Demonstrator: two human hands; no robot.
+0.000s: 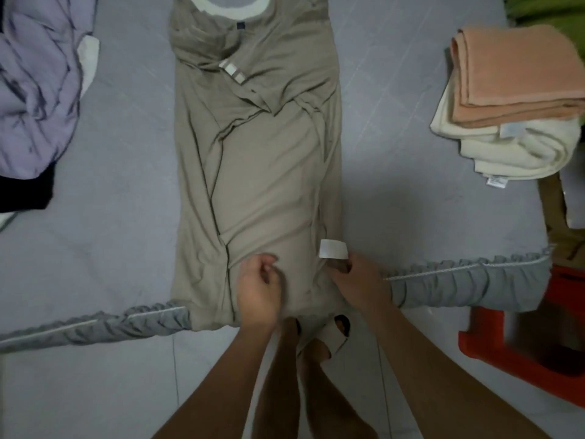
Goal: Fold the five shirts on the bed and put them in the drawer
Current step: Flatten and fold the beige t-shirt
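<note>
A tan shirt lies lengthwise on the grey bed, its sides folded in to a long strip and its white collar at the far end. My left hand pinches the fabric at the near hem. My right hand grips the hem's right corner beside a white care label. Folded on the right are a peach shirt stacked on a cream shirt. A crumpled lilac shirt with a black garment under it lies at the left.
The bed's gathered grey edge runs across the near side. A red plastic stool stands on the tiled floor at the right. A green cloth shows at the top right corner. My legs and sandalled feet stand against the bed.
</note>
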